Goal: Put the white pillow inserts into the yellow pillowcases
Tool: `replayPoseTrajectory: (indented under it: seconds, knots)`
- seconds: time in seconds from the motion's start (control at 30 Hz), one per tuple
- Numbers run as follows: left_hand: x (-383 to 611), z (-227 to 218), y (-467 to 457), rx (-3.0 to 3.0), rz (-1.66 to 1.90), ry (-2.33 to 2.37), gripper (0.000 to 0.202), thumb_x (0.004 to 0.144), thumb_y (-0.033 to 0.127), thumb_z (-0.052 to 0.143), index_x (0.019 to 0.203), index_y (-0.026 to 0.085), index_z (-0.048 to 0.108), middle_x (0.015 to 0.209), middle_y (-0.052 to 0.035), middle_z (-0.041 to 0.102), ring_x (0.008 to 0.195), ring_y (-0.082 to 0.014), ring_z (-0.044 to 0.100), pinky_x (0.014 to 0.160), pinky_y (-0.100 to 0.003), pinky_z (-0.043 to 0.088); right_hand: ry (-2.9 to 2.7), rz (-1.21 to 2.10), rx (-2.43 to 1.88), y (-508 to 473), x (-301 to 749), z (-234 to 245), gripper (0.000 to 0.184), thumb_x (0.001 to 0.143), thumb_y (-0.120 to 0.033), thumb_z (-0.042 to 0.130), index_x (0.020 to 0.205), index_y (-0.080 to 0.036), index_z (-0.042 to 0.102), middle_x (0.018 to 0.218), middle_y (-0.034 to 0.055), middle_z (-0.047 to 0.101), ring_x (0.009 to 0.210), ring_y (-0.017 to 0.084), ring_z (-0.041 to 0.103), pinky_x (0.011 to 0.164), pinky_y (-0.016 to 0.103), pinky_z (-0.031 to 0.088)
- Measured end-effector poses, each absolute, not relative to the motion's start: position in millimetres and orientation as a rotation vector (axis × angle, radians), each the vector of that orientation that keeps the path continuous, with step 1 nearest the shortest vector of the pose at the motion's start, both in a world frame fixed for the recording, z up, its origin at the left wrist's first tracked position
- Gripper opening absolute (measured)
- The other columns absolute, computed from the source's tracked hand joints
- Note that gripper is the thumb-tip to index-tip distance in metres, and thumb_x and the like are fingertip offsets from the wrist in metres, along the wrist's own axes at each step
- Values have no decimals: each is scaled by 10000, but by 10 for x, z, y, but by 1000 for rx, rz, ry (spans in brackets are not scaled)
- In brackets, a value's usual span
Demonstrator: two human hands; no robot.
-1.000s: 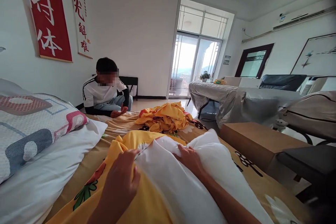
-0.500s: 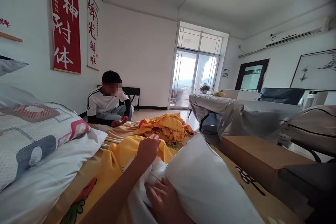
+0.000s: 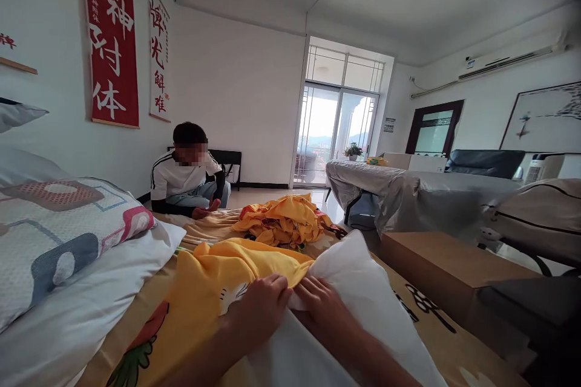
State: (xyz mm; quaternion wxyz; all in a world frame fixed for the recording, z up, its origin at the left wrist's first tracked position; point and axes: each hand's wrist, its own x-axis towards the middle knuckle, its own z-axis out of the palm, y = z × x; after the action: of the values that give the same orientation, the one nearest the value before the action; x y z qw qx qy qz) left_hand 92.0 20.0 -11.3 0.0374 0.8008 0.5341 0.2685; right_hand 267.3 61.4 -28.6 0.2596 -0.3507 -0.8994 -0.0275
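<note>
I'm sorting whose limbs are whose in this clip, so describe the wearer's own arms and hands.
Both are bare. The left hand and the right hand wear no gloves, and no ring shows on the fingers in view. The left forearm and the right forearm show no sleeve, watch or bracelet as far as the picture's lower edge. The nails are too small to judge.

A home living room: covered sofa (image 3: 408, 196), balcony doors (image 3: 336, 133), wall air conditioner (image 3: 508, 60), calligraphy scrolls (image 3: 111, 42).
</note>
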Motion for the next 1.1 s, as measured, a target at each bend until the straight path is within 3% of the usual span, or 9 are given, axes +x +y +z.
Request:
replayPoseTrajectory:
  seconds: [0.13,0.23,0.3,0.43,0.57,0.63,0.8,0.97,1.1]
  knots:
    - [1049,-180,84,2689,978,1467,226,942,232,383,769,203,526,820,-4,634,742,-147,600,645,-270,394,-2271,163,-999,606,2878,312,304,923,-342,436,1072,-248,684,1073,62,686,976,205,624,882,336,463]
    - [1327,-305,22,3026,1194,1153,217,920,210,421,711,208,483,709,9,589,637,-130,574,535,-275,358,-2218,107,-1085,895,2730,531,471,874,-446,497,1281,-217,561,1214,100,625,1144,272,540,992,419,383]
    - [1441,-380,0,3138,1417,1053,245,915,224,429,673,210,462,621,17,543,545,-125,538,454,-294,299,-2398,257,-1068,1080,2551,478,544,858,-509,495,1314,-214,523,1199,97,627,1136,278,531,985,424,381]
    - [1115,-310,-149,3155,1592,1019,313,943,223,349,642,201,432,571,24,509,481,-107,485,419,-269,298,-2610,663,-993,1211,2333,190,530,888,-588,365,921,-156,672,886,63,668,793,192,569,715,297,458]
    - [267,-49,-424,2846,1729,1417,204,932,209,380,814,203,546,766,-25,620,740,-148,587,710,-267,472,-2474,667,-931,1164,2389,108,472,866,-568,429,755,-157,633,760,10,608,677,133,478,592,232,386]
    - [-49,9,-480,2580,1823,1582,167,906,307,459,883,209,592,831,-49,647,824,-177,602,771,-286,493,-2423,614,-921,1144,2423,130,481,851,-581,450,689,-158,611,692,0,570,643,121,445,562,225,349]
    - [-204,-76,-325,2163,1772,1690,348,784,520,586,923,208,654,823,-64,682,867,-227,628,798,-329,532,-2438,258,-964,1135,2403,252,532,878,-597,393,589,-173,536,598,7,545,579,117,404,557,250,301]
    - [-342,-6,-81,1785,1744,1664,463,680,550,664,972,192,663,880,-80,716,915,-267,648,789,-353,550,-2454,-125,-934,1041,2511,902,531,909,-569,380,559,-196,523,542,-3,505,546,119,377,543,258,259]
    - [-558,-20,141,1546,1618,1591,472,660,508,681,993,176,646,1038,-103,704,995,-287,637,846,-380,538,-2366,-449,-899,928,2629,1419,570,914,-625,323,618,-215,584,559,7,550,553,134,447,562,265,262]
